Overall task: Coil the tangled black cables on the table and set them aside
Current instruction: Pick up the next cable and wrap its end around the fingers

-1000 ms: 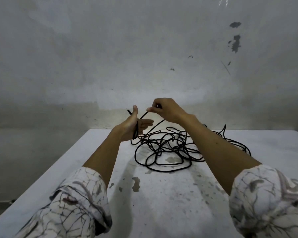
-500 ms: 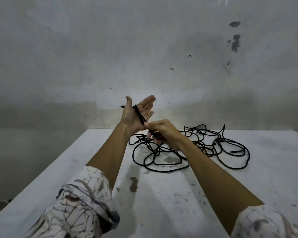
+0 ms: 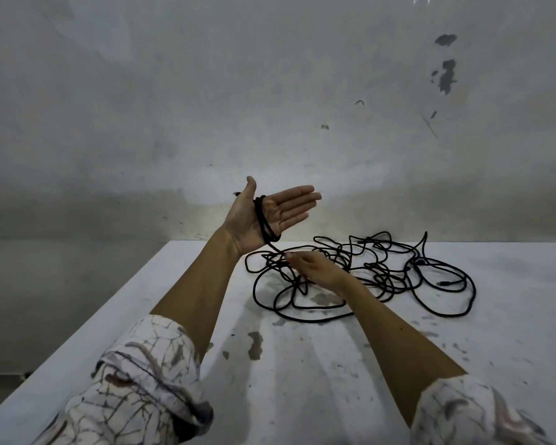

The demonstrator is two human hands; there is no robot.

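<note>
A tangled black cable point(image 3: 398, 277) lies in loose loops on the white table point(image 3: 302, 364), toward its far middle. My left hand point(image 3: 270, 213) is raised above the table's far left, palm up with fingers straight. A few turns of the cable point(image 3: 264, 223) wrap across its palm between thumb and fingers, and the plug end sticks out behind the thumb. My right hand point(image 3: 315, 268) is lower, just over the tangle, and pinches the strand that runs down from the wrapped palm.
The table has grey stains and chipped spots point(image 3: 254, 345) near its middle. A stained grey wall point(image 3: 270, 107) stands right behind it. The table's left edge point(image 3: 109, 303) drops to the floor.
My right hand carried the cable over and down around my left palm, adding turns there. The left hand opened flat and rose a little. The tangle shifted slightly.
</note>
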